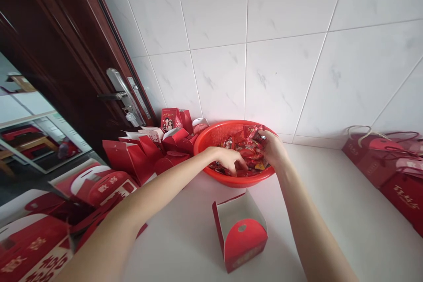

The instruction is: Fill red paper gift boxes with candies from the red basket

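A red plastic basket (pixel 236 181) with a perforated wall stands against the tiled wall, filled with wrapped candies (pixel 253 156) in mostly red, shiny wrappers. Inside it, my left hand (pixel 231 158) reaches down with bent fingers closed around a red-wrapped candy; the fingertips are partly hidden among the sweets. At the basket's right rim, my right hand (pixel 272 147) pinches a red-wrapped candy (pixel 253 132) just above the pile. Nearer to me, between my forearms, sits an open red gift box (pixel 246 244) with a pale inside and a rounded flap; no candy shows in it.
Several red folded boxes (pixel 128 158) crowd the table's left side beside the basket, and more lie near my left forearm. Red gift bags (pixel 380 163) with cord handles line the right side. A dark wooden door (pixel 66 31) with a metal handle stands at left.
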Demonstrator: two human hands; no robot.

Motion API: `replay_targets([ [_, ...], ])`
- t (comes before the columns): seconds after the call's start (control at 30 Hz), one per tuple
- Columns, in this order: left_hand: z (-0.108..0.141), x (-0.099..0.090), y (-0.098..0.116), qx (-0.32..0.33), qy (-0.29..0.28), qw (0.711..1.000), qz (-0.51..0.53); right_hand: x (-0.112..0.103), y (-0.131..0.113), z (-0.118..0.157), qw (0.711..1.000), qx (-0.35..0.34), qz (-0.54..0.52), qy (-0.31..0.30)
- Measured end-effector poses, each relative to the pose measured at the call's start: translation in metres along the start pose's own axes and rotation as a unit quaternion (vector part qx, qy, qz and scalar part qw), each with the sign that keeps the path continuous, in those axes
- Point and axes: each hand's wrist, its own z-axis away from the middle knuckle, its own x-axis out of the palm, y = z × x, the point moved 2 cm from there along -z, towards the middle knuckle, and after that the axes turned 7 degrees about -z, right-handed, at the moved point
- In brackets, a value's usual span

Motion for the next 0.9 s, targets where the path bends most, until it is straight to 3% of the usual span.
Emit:
replay_targets([
  [0.13, -0.008, 0.006, -0.005, -0.001, 0.081, 0.995, -0.057, 0.0, 0.0, 0.002, 1.0, 0.007, 0.005, -0.003],
  [0.3, -0.009, 0.002, -0.016, -0.044, 0.056, 0.987, -0.144, 0.0, -0.001, 0.002, 1.0, -0.003, 0.01, 0.005],
  [0.47, -0.007, -0.005, -0.022, -0.139, 0.1, 0.964, -0.205, 0.0, 0.0, 0.002, 1.0, 0.0, 0.01, -0.004],
  [0.73, -0.004, -0.007, -0.025, -0.131, 0.116, 0.971, -0.16, 0.002, -0.001, 0.004, 1.0, -0.004, 0.015, 0.001],
  [0.9, 0.012, -0.011, -0.026, -0.07, 0.241, 0.967, -0.047, 0.003, -0.002, 0.006, 1.0, -0.002, 0.013, 0.004],
])
